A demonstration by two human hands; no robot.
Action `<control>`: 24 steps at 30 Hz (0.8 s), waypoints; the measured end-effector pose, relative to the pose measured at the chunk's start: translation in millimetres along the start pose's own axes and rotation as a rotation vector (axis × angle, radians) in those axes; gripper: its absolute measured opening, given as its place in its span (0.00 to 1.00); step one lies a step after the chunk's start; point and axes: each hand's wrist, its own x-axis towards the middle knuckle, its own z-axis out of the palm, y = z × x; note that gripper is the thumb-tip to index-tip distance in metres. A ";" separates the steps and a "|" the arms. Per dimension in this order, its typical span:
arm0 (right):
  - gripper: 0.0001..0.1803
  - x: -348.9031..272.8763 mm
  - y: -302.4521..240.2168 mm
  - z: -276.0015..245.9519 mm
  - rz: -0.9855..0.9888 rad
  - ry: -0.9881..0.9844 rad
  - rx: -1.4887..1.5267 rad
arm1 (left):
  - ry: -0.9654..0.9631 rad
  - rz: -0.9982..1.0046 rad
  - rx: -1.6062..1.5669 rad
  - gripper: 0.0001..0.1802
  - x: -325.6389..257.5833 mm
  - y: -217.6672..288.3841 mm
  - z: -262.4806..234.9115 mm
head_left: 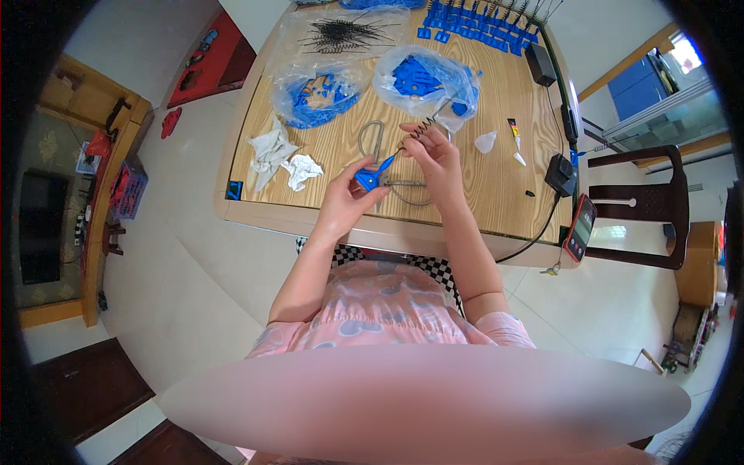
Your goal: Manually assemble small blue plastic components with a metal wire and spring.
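My left hand (346, 201) is closed on a blue plastic part (366, 180) with a flat base and a narrow raised stem, held just over the near side of the table. My right hand (439, 161) pinches a thin black coiled wire spring (423, 127), its coils rising above the fingers. The wire's lower end meets the tip of the blue stem; whether it sits inside cannot be made out. Beneath and between both hands lies a pair of metal scissors (373, 133) with large loop handles, partly hidden.
Two clear bags of blue parts (314, 93) (422, 77) and a pile of black springs (341, 35) lie beyond my hands. Finished-looking blue pieces stand in rows (480, 27) at the far right. Crumpled tissues (271, 151), a glue tube (514, 133), black adapters (559, 174) and a phone (580, 228) flank the work.
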 end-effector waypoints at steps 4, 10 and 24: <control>0.12 0.7 8.9 5.0 0.013 0.066 0.063 | -0.008 -0.097 -0.192 0.26 1.2 0.2 2.9; 0.09 -14.1 31.9 7.2 0.102 0.005 -0.097 | 0.042 -0.164 -0.432 0.21 5.1 1.3 3.0; 0.06 -20.2 46.6 12.2 0.125 -0.026 -0.132 | -0.068 -0.234 -0.649 0.24 5.3 -8.7 3.9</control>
